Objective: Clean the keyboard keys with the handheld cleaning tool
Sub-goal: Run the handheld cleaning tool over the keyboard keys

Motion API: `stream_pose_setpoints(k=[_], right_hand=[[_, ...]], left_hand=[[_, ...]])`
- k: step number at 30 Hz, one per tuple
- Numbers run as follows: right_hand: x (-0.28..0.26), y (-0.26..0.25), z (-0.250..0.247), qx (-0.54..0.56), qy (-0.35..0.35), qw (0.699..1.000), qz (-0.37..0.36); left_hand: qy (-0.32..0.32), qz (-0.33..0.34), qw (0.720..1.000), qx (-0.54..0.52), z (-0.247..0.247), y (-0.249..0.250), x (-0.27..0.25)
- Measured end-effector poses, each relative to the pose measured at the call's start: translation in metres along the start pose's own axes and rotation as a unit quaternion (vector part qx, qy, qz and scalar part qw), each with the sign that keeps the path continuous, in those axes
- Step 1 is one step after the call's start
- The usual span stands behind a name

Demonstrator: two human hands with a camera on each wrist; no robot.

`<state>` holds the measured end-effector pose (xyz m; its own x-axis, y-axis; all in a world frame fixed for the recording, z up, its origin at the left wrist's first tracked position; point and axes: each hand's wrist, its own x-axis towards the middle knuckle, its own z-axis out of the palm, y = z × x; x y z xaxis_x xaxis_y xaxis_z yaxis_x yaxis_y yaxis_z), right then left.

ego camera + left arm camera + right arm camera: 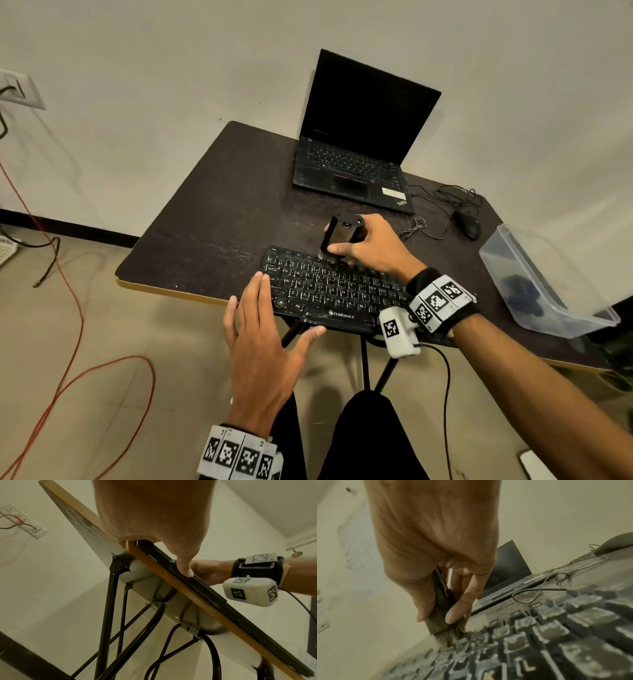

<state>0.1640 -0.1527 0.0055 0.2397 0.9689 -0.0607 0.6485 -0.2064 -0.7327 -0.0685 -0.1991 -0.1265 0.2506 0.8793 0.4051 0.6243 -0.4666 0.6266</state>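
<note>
A black, dusty keyboard [329,291] lies at the near edge of a dark table [212,222]. My right hand [370,245] grips a black handheld cleaning brush [337,236], held upright with its bristles down on the upper key rows. The right wrist view shows the brush [442,609] pinched between thumb and fingers, bristles [448,635] touching the keys [539,642]. My left hand [263,329] lies flat with straight fingers on the keyboard's left end, thumb along the front edge. From below, the left wrist view shows that thumb [186,566] on the keyboard's front edge [205,591].
An open black laptop [356,150] stands at the back of the table. A black mouse [467,224] with a tangled cable lies to the right, beside a clear plastic box [548,284] at the right edge. Red and black cables [68,308] trail on the floor to the left.
</note>
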Motion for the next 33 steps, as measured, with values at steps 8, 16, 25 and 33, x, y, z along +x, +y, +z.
stream_pose_setpoints(k=[8,16,25,33], right_hand=[[-0.005,0.001,-0.004,-0.014,0.011,1.0,0.012],[-0.014,0.007,-0.014,0.012,0.006,1.0,0.019],[-0.005,0.012,-0.018,0.015,-0.037,0.999,-0.003],[-0.005,0.021,-0.03,0.02,-0.07,0.997,-0.012]], left_hand=[[0.001,0.005,1.0,0.008,-0.002,0.0,0.0],[0.005,0.008,1.0,-0.02,-0.003,-0.002,0.0],[0.004,0.02,0.999,-0.033,-0.003,-0.004,0.0],[-0.009,0.01,0.999,-0.03,-0.004,-0.004,-0.001]])
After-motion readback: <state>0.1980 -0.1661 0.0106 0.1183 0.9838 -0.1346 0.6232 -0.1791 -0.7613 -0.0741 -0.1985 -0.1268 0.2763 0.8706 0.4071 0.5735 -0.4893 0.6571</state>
